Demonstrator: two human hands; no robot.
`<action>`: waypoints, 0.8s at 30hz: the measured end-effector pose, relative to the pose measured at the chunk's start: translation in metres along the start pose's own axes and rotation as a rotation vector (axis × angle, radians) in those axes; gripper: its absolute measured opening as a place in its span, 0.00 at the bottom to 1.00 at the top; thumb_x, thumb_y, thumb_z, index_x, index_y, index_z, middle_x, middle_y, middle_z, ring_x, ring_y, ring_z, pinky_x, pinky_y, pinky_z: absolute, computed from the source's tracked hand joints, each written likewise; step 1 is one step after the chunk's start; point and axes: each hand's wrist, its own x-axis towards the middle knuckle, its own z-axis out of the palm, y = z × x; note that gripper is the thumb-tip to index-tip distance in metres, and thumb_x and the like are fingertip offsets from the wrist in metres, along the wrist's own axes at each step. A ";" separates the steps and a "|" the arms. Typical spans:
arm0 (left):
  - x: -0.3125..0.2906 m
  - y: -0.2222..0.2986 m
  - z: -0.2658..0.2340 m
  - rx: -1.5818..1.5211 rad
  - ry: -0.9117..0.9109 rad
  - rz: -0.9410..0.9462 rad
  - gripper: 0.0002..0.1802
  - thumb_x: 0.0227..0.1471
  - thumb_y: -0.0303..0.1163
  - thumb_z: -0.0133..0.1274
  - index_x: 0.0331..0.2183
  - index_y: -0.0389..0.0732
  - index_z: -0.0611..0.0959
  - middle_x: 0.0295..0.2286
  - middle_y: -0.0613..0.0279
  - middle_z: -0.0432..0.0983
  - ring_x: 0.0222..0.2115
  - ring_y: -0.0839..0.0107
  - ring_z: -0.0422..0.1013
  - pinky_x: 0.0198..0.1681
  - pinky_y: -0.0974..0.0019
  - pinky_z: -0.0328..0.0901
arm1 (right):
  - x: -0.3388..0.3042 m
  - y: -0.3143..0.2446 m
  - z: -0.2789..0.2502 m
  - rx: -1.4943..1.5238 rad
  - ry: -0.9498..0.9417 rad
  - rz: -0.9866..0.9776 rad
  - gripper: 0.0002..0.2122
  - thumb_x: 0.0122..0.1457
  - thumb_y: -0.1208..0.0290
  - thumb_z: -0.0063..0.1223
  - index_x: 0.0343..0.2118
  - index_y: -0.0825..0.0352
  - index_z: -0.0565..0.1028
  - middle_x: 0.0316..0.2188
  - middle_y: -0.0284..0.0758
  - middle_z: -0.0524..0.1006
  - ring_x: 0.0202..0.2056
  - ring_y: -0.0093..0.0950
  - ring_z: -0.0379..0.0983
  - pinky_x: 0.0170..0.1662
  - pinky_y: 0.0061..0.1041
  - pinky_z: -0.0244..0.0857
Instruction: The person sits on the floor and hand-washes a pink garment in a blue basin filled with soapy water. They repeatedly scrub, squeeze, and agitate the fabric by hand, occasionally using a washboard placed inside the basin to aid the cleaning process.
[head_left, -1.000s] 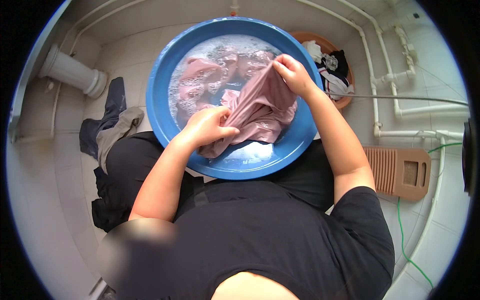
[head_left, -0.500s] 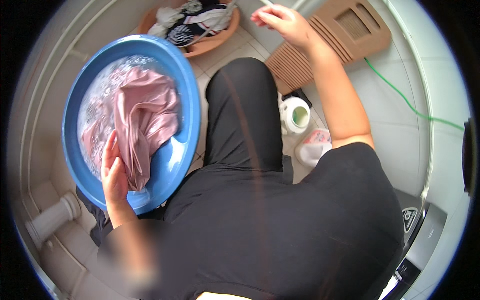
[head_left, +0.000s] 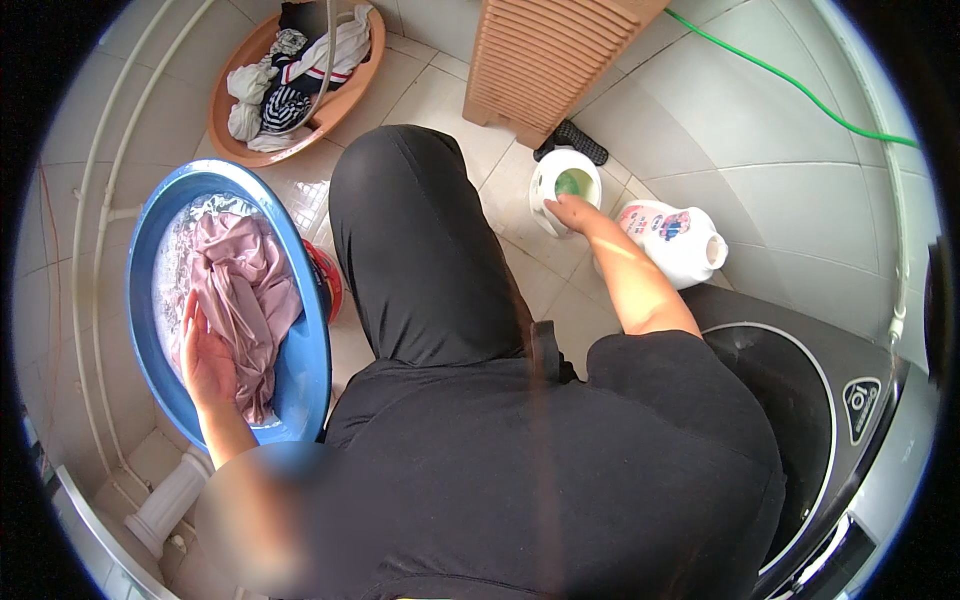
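My left hand [head_left: 207, 362] lies open, fingers stretched, against a wet pink satiny cloth [head_left: 240, 290]. The cloth is bunched up in foamy water inside a blue basin [head_left: 311, 360] on my left. On the right, my right hand [head_left: 576, 212] reaches to the mouth of a white tub [head_left: 543, 185], where something green [head_left: 567, 184] shows inside. Its fingertips are hidden at the tub's opening, so whether they grip anything cannot be told. Just beyond that wrist stands a white plastic jug [head_left: 672, 236] with a pink and blue label.
An orange basin [head_left: 372, 75] at the far left holds dark, white and striped clothes and a pale hose [head_left: 331, 55]. A brown ridged washboard [head_left: 545, 70] leans at the back. Dark washing machine [head_left: 800, 400] at right; green hose [head_left: 800, 88] along the wall; white pipe [head_left: 168, 505] at lower left.
My right hand has come down from beside the washboard to the white tub. The left hand stays on the pink cloth. My view has shifted, showing more of the washing machine.
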 end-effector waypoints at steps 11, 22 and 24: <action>-0.013 0.004 -0.006 0.298 0.199 0.015 0.25 0.55 0.34 0.44 0.53 0.38 0.62 0.49 0.57 0.62 0.45 0.67 0.66 0.45 0.67 0.63 | 0.055 0.033 0.052 -0.561 -0.451 -0.039 0.23 0.53 0.64 0.38 0.54 0.60 0.61 0.55 0.40 0.59 0.55 0.35 0.54 0.56 0.31 0.47; -0.064 0.000 -0.021 0.910 0.165 0.039 0.18 0.54 0.24 0.45 0.48 0.35 0.69 0.44 0.60 0.68 0.44 0.72 0.66 0.50 0.70 0.58 | 0.041 -0.004 0.066 -0.624 -0.157 0.005 0.25 0.56 0.57 0.34 0.58 0.57 0.56 0.59 0.35 0.54 0.60 0.34 0.47 0.61 0.30 0.40; -0.064 -0.004 -0.017 0.934 0.180 0.012 0.17 0.53 0.24 0.45 0.46 0.33 0.71 0.42 0.59 0.70 0.44 0.73 0.65 0.50 0.71 0.57 | 0.039 -0.001 0.070 -0.618 -0.145 0.012 0.25 0.56 0.56 0.34 0.57 0.57 0.57 0.59 0.35 0.55 0.60 0.34 0.48 0.61 0.30 0.41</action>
